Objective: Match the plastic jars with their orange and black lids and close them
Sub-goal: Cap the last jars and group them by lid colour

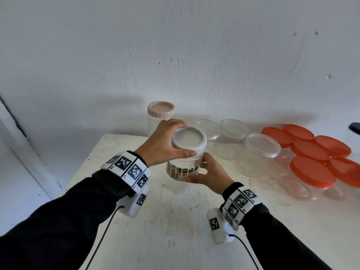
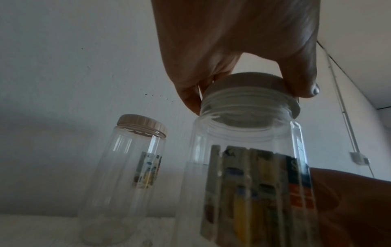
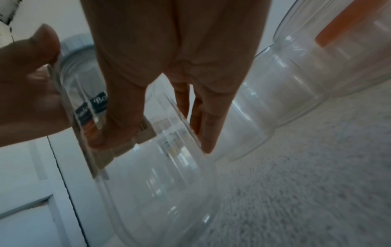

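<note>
Head view, frame centre: left hand point(image 1: 163, 142) curled over a pale round screw lid point(image 1: 189, 140) atop a tall clear plastic labelled jar point(image 1: 182, 170); right hand point(image 1: 207, 175) wraps the jar's body.

Left wrist view: lid sits tilted, threads exposed, so capping is likely under way.

Right wrist view: fingers point(image 3: 118, 117) clasp the jar wall. Next: level the lid, then twist.

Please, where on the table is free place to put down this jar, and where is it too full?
Bare tabletop lies in front of the held jar, between both wrists, and left of it toward the table edge. Crowded: the right side with orange-lidded jars and the open jars behind.
</note>
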Action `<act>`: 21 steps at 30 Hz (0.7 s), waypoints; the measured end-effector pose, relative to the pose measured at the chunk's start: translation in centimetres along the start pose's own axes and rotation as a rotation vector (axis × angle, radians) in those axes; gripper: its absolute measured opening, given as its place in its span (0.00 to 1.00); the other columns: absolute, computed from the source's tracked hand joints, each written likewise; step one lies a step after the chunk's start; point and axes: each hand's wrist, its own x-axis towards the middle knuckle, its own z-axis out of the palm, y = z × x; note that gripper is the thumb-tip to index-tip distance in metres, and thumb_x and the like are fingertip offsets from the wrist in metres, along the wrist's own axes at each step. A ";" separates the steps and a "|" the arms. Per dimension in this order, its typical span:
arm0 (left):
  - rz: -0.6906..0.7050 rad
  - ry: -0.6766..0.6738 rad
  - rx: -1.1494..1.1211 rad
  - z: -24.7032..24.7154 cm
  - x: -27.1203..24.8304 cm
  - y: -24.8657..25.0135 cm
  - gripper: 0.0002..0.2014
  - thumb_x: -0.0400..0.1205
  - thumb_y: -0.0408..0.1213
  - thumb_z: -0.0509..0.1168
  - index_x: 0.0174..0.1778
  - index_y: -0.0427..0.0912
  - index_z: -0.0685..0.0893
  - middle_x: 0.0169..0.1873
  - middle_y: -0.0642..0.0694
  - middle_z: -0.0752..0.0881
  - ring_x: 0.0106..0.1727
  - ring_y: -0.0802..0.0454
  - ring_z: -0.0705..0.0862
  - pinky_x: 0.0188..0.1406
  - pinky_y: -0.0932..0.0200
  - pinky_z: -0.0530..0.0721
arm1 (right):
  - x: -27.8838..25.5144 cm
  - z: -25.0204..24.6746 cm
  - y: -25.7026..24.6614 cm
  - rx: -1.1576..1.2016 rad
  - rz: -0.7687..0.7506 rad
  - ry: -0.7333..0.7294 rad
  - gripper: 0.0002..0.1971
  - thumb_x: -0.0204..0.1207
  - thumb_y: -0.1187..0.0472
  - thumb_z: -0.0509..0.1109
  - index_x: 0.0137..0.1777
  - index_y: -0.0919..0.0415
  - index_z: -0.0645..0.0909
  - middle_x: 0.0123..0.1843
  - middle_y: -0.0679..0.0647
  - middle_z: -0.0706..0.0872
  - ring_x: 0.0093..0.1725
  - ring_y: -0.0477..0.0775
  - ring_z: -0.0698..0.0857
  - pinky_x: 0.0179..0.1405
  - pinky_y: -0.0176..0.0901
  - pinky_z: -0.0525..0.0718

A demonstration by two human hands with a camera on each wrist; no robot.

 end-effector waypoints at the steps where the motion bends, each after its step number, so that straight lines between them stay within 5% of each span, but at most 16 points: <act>1: -0.007 -0.004 0.005 0.2 0.0 0.0 0.43 0.65 0.54 0.76 0.74 0.45 0.68 0.72 0.52 0.68 0.67 0.67 0.60 0.63 0.78 0.56 | 0.1 0.0 0.1 0.005 -0.002 -0.004 0.38 0.57 0.59 0.85 0.66 0.57 0.71 0.64 0.53 0.78 0.63 0.49 0.80 0.59 0.45 0.84; 8: -0.054 0.025 -0.013 0.5 -0.4 0.3 0.42 0.66 0.53 0.76 0.74 0.47 0.68 0.68 0.56 0.68 0.67 0.65 0.61 0.66 0.66 0.61 | 0.6 0.0 0.5 -0.039 -0.004 -0.040 0.40 0.56 0.57 0.85 0.66 0.56 0.69 0.65 0.51 0.77 0.63 0.48 0.79 0.59 0.44 0.83; 11: -0.063 0.000 -0.065 0.6 -0.8 -0.2 0.50 0.60 0.66 0.74 0.76 0.52 0.63 0.69 0.60 0.65 0.71 0.62 0.62 0.71 0.59 0.64 | 0.5 -0.8 -0.2 -0.116 -0.010 -0.133 0.45 0.58 0.57 0.85 0.72 0.58 0.63 0.67 0.50 0.73 0.66 0.46 0.75 0.63 0.41 0.78; 14: -0.091 0.020 -0.226 0.8 -1.6 -1.0 0.61 0.52 0.73 0.70 0.78 0.57 0.52 0.74 0.62 0.58 0.74 0.65 0.60 0.67 0.75 0.61 | 0.5 -3.4 -2.3 -0.149 -0.037 -0.184 0.54 0.55 0.49 0.83 0.79 0.58 0.55 0.72 0.51 0.71 0.71 0.48 0.71 0.67 0.44 0.72; 17: -0.182 0.069 -0.379 1.8 -2.7 -2.0 0.68 0.46 0.72 0.73 0.79 0.57 0.46 0.77 0.59 0.57 0.74 0.65 0.59 0.65 0.73 0.62 | 0.6 -6.2 -6.2 -0.161 -0.137 -0.126 0.51 0.54 0.41 0.76 0.78 0.55 0.59 0.74 0.51 0.70 0.70 0.48 0.72 0.66 0.44 0.74; 21: -0.248 0.084 -0.548 4.0 -3.2 -2.1 0.67 0.46 0.60 0.80 0.78 0.55 0.48 0.69 0.66 0.63 0.71 0.63 0.65 0.64 0.69 0.69 | 1.4 -7.1 -11.4 -0.420 -0.275 -0.195 0.40 0.65 0.47 0.77 0.76 0.51 0.65 0.74 0.48 0.71 0.70 0.47 0.73 0.65 0.40 0.73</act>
